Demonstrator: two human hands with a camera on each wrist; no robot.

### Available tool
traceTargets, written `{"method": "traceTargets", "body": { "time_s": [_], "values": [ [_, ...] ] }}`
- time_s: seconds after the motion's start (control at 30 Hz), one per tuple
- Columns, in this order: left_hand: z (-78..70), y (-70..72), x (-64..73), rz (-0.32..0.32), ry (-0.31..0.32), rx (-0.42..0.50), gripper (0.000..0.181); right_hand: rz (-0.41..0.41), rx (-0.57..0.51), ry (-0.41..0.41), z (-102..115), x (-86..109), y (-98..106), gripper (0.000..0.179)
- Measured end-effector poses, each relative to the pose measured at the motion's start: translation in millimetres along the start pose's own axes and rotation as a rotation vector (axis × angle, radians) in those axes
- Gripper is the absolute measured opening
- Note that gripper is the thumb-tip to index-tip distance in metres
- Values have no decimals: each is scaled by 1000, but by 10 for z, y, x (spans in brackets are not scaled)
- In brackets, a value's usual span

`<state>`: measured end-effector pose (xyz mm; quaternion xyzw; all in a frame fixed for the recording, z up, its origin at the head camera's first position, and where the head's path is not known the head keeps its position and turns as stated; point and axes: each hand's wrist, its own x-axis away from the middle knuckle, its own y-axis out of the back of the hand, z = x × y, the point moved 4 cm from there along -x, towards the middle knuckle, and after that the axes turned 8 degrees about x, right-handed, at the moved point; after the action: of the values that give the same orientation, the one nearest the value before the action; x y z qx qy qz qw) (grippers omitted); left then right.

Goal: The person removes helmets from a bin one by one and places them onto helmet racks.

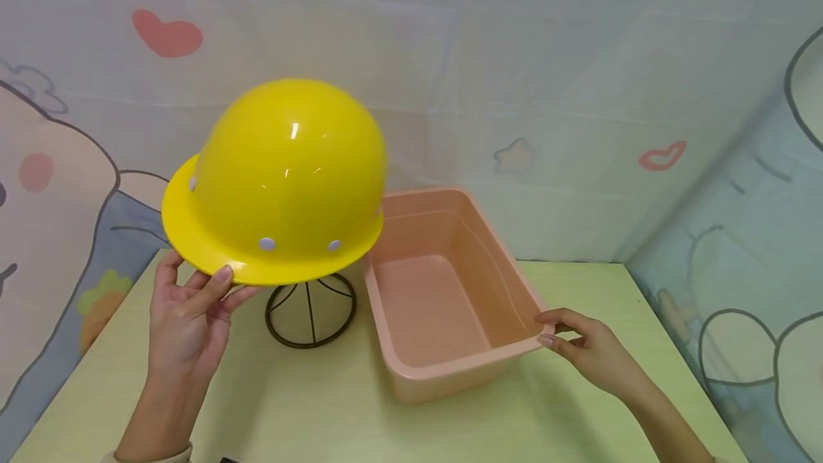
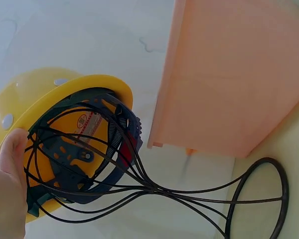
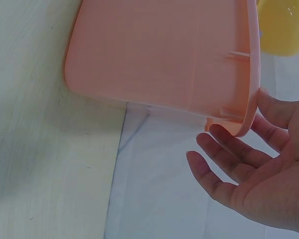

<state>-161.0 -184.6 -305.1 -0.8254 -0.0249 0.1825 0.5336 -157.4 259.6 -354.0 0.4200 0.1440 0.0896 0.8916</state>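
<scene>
My left hand (image 1: 189, 320) grips the brim of a yellow hard hat (image 1: 292, 177), thumb on top and fingers below. The hat sits over a black wire stand (image 1: 311, 313), whose round base rests on the table. Seen from below in the left wrist view, the stand's wires (image 2: 149, 190) spread up into the hat's dark inner harness (image 2: 72, 149). At the right, my right hand (image 1: 594, 352) pinches the near right corner of a pink plastic bin (image 1: 444, 370) between thumb and fingers. The bin's inside shows nothing in it.
The pale wooden table (image 1: 321, 413) reaches back to a cloth backdrop (image 1: 566, 56) printed with hearts and cartoon figures. Another printed cloth side (image 1: 759, 234) stands along the right. A small dark object (image 1: 228, 460) shows at the bottom edge.
</scene>
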Motion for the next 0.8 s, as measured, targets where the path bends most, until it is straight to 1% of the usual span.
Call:
{"method": "traceTargets", "body": {
  "time_s": [0.13,0.37,0.67,0.8],
  "values": [
    [7,57,-1,-4,5,26,43,-1,-5,8,8,2,-1,24],
    [-7,139,-7,-2,1,26,43,-9,-11,19,26,9,4,23],
    [-4,195,-12,-4,10,47,42,-2,-7,13,23,9,3,24],
    [4,225,-21,-10,17,76,41,1,-3,3,18,6,1,24]
  ]
}}
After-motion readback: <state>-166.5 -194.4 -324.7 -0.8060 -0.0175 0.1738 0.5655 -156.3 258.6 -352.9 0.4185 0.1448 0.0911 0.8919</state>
